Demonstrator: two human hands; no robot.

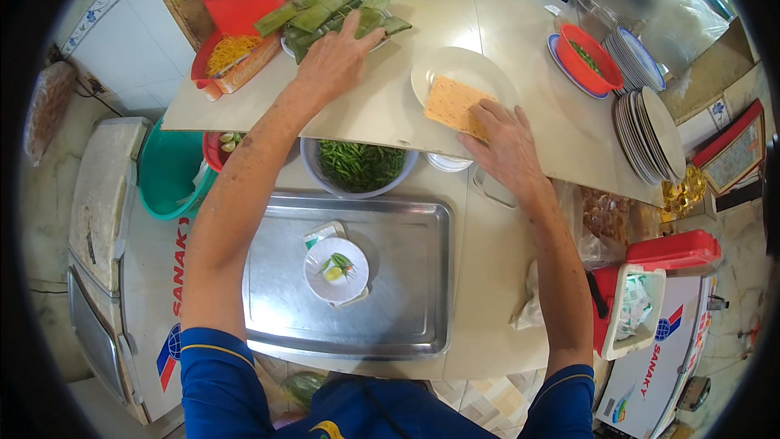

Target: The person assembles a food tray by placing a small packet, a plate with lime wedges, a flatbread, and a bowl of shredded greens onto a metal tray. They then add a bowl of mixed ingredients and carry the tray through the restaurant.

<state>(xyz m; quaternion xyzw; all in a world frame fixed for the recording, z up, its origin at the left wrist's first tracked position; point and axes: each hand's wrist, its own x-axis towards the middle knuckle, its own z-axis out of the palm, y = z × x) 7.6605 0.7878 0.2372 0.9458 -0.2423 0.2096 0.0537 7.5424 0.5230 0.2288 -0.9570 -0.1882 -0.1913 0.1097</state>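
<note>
Clock hub at mid-view, 12 pointing away from the wearer.

Leaf-wrapped parcels [313, 18] at about 11:30, heaped on a dish whose pale rim peeps out below; the dish presumably keeps the pile together and off the counter [382, 118]. Orange sponge-like slab [455, 103] at 1, slanted across the near edge of a cream plate [479, 65]. Held by its near right corner, most of its face uncovered; my guess is that this gives control without the fingers covering it. Cannot tell whether it presses on the plate or only overlaps it.

Left hand [333, 61], 11 o'clock: arm reaching long, back of hand up, fingers apart and bent down over the parcels. Whether they grip or merely rest, cannot tell. Right hand [505, 142], 2 o'clock: elbow bent outward, wrist turned inward, fingers curled over the slab and thumb along its near edge; clamped on it, by the look.

Steel tray [406, 276] toward 6–7 on the lower level, carrying a small white bowl [315, 278] with green chillies [341, 260] and cut lime [333, 274]. Red basket [609, 80] and stacked plates [662, 134] at 2 to 2:30, likely set aside within arm's reach.
</note>
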